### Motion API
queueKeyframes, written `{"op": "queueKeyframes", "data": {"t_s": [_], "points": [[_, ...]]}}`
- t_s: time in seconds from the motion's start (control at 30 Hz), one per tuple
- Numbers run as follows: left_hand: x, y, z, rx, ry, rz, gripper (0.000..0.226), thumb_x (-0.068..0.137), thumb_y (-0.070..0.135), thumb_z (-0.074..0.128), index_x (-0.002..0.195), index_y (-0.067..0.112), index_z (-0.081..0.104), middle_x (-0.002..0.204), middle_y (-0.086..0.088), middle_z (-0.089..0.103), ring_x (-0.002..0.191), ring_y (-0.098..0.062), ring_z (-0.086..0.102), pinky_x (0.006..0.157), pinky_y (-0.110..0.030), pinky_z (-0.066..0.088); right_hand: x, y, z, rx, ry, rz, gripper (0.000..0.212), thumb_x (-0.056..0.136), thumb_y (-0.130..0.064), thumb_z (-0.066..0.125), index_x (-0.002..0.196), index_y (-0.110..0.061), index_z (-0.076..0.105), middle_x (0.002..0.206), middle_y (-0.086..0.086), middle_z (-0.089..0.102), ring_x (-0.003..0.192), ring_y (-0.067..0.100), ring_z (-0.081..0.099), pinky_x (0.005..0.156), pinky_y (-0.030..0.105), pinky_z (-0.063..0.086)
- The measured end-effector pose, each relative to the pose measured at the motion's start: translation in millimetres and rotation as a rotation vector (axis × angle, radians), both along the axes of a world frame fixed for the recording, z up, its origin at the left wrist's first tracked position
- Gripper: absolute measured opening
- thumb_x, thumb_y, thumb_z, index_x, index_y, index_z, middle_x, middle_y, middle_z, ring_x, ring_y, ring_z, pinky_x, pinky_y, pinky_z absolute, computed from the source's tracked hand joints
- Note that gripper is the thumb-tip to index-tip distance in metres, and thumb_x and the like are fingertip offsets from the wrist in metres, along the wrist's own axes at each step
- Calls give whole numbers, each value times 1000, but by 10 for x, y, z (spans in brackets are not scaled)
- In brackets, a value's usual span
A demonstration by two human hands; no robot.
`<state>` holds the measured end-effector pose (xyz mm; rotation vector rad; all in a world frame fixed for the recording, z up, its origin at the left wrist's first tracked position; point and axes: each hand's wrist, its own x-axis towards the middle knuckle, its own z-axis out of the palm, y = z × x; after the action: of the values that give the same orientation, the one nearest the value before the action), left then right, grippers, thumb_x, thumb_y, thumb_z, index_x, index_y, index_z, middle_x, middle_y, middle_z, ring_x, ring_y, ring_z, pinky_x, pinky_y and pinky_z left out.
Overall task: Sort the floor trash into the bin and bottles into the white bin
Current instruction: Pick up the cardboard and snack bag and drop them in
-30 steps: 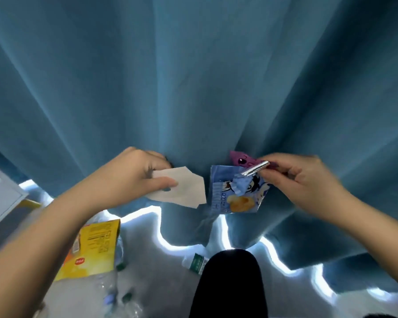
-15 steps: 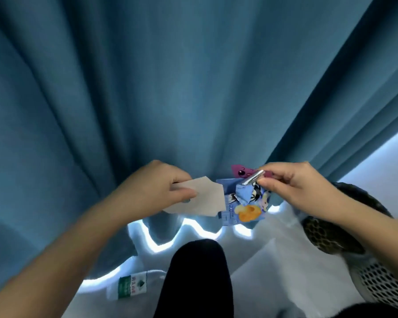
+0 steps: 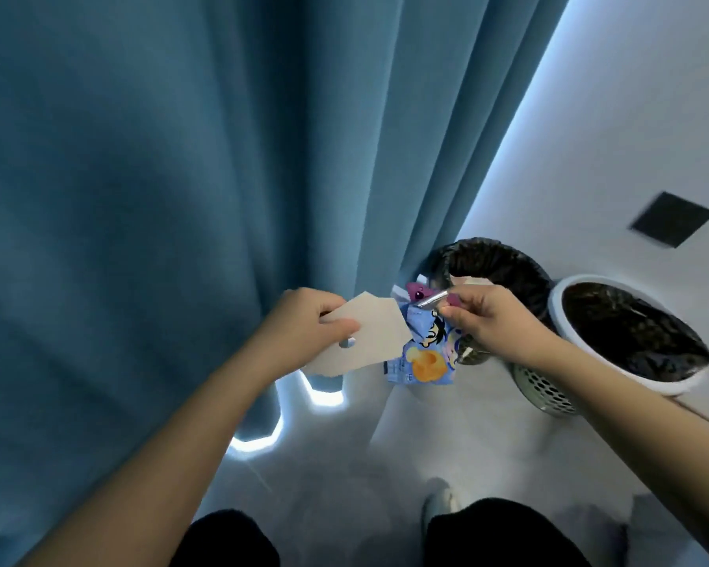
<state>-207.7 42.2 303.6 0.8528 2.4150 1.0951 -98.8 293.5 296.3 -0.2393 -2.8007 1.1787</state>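
Left hand (image 3: 299,329) pinches a paper scrap (image 3: 365,335), right hand (image 3: 488,321) pinches snack wrappers (image 3: 426,354) above the mesh bin (image 3: 496,259), probably lined up to drop.

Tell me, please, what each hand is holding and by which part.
The left hand pinches a paper card by its left edge. The right hand pinches a blue snack wrapper by its top, along with a small purple wrapper.

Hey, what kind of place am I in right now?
Likely an indoor room corner, home or office I cannot tell: a floor-length blue curtain, a white wall, and a black-lined mesh bin beside a white bin.
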Motion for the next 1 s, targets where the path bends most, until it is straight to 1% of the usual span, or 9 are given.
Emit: {"op": "queueKeyframes", "data": {"t_s": [0.17, 0.27, 0.43, 0.5, 0.57, 0.63, 0.73, 0.87, 1.0], "points": [[-158, 1263, -498, -95, -2, -88, 36, 82, 21, 62, 53, 10, 44, 51, 1, 39, 55, -17, 34, 53, -29, 27, 62, 1204, -467, -97, 74, -349, 23, 90, -30, 57, 87, -9, 66, 69, 9, 59, 67, 11, 49, 70, 50, 52], [-248, 1974, -556, -79, 88, -74, 38, 81, 17, 56, 52, 12, 33, 46, 0, 31, 53, -18, 26, 53, -29, 23, 11, 1790, -542, -23, 199, -522, 18, 93, -26, 57, 83, -13, 64, 67, 9, 59, 64, 11, 49, 63, 39, 46], [-427, 3082, -647, -48, 413, -95, 31, 92, 18, 44, 61, 15, 44, 69, -5, 51, 69, -26, 47, 58, -34, 34, -148, 2443, -630, 231, 290, -569, 20, 95, -14, 56, 109, -15, 71, 81, -4, 68, 70, 13, 58, 65, 26, 39], [-486, 3469, -738, -155, 574, -186, 25, 97, 21, 41, 89, 19, 65, 95, -1, 62, 90, -25, 53, 70, -37, 43, -231, 2667, -778, 302, 289, -505, 26, 94, -11, 56, 116, -15, 69, 101, 0, 73, 86, 21, 67, 74, 27, 46], [-544, 3701, -920, -373, 686, -282, 29, 96, 21, 45, 120, 24, 60, 124, 0, 58, 114, -24, 49, 90, -38, 39, -331, 2792, -976, 307, 171, -375, 30, 96, -10, 53, 123, -16, 65, 125, 4, 65, 119, 26, 59, 96, 37, 47], [-574, 3887, -1125, -650, 675, -408, 43, 97, 24, 45, 139, 27, 44, 149, -3, 37, 138, -24, 29, 110, -46, 22, -385, 2904, -1171, 307, -110, -246, 37, 101, -20, 44, 137, -27, 52, 147, -1, 46, 143, 23, 30, 113, 45, 26], [-553, 3988, -1333, -949, 483, -516, 65, 98, 52, 29, 153, 22, 12, 161, -6, -1, 147, -27, -8, 113, -60, -3, -348, 2847, -1398, 434, -535, -131, 51, 102, -46, 29, 151, -34, 23, 162, -2, 10, 149, 24, -4, 116, 54, 5], [-461, 4001, -1226, -969, 397, -506, 80, 93, 65, 24, 154, 18, 2, 161, -5, -7, 147, -26, -13, 114, -59, -6, -174, 2702, -1257, 481, -629, -163, 62, 99, -57, 20, 153, -35, 0, 162, 2, -2, 147, 27, -15, 115, 59, -3], [-324, 3801, -892, -926, 432, -501, 74, 96, 59, 27, 153, 18, 2, 161, -5, -5, 147, -25, -12, 114, -58, -3, -35, 2574, -907, 517, -623, -192, 62, 99, -56, 19, 153, -32, 0, 162, 5, -4, 147, 30, -16, 113, 60, -5]]}}
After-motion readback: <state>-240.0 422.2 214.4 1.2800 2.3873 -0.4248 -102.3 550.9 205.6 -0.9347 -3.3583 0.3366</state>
